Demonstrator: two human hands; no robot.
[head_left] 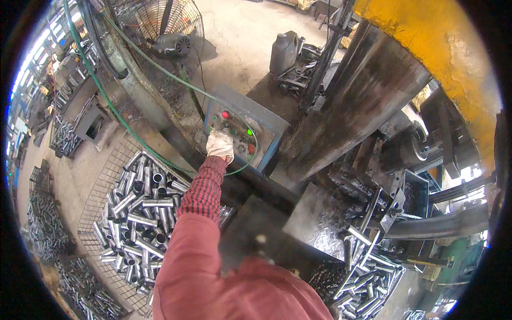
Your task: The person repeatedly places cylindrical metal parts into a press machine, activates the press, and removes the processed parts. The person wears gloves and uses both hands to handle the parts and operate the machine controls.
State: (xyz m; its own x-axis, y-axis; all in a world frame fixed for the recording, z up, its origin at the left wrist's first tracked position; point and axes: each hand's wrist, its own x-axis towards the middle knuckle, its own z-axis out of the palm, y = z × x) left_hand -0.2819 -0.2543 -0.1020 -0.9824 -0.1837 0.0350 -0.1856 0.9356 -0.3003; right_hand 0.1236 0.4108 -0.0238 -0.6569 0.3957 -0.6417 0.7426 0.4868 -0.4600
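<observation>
My left hand (220,145), in a white work glove at the end of a red checked cuff and red sleeve, reaches forward and rests on a blue-framed control panel (269,124) with red and green buttons. Whether the fingers press a button I cannot tell. My right hand is not in view. Behind the panel rises a big dark press column (354,101) with a yellow top.
A wire basket (101,186) full of short shiny steel tubes (140,213) stands at the left. More tubes (368,282) lie heaped at the lower right under the machine's tooling. A green hose (114,109) curves past the panel. A floor fan (160,24) and a grey jug (282,52) stand beyond.
</observation>
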